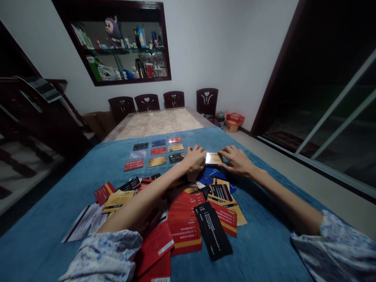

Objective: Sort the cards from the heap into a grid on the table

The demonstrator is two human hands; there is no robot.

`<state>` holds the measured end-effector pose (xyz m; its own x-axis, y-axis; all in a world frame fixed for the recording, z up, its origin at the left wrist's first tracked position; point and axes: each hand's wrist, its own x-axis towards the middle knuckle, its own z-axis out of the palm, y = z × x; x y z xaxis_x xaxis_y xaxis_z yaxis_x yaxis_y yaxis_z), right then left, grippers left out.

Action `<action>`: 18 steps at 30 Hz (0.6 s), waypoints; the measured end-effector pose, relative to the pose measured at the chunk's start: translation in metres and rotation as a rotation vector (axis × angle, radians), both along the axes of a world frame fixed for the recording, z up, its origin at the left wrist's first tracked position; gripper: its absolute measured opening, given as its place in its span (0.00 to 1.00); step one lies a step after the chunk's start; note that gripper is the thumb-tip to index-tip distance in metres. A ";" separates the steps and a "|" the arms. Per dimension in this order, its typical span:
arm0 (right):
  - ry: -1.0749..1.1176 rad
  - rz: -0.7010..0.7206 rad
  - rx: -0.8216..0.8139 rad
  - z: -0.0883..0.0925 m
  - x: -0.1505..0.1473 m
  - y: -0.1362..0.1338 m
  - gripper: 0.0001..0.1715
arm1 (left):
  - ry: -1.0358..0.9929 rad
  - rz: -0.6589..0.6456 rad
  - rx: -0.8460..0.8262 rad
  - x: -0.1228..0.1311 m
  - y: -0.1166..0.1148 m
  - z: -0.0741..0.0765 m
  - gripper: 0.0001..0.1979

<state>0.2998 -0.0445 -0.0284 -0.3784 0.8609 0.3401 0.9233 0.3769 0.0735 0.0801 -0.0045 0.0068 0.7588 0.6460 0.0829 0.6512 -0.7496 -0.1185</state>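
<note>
Between my two hands is a shiny gold card, glare on its left end. My left hand has its curled fingers at the card's left edge. The thumb and fingers of my right hand pinch its right end. Just below the hands lie blue cards, partly covered. Nearer to me spreads a heap of red cards, with a black card and yellow cards on its right. My left forearm hides part of the heap.
Beyond the heap, cards lie in rows, among them a gold card and a black card. A blue cloth covers the near table. Dark chairs stand at the far end. White cards lie at left.
</note>
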 end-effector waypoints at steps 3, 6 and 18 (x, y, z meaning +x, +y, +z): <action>-0.013 0.013 -0.029 0.004 -0.006 0.007 0.25 | 0.021 0.010 0.007 -0.007 0.002 0.002 0.16; -0.029 0.031 -0.071 0.008 -0.013 0.016 0.23 | 0.033 0.028 0.014 -0.015 0.007 0.002 0.16; -0.071 0.031 -0.243 0.039 -0.060 0.045 0.14 | 0.031 0.143 0.022 -0.048 0.030 0.004 0.15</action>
<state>0.2399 0.0007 0.0104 -0.4217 0.9016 0.0964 0.9067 0.4196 0.0420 0.0320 0.0253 0.0105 0.6614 0.7462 0.0762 0.7471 -0.6464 -0.1550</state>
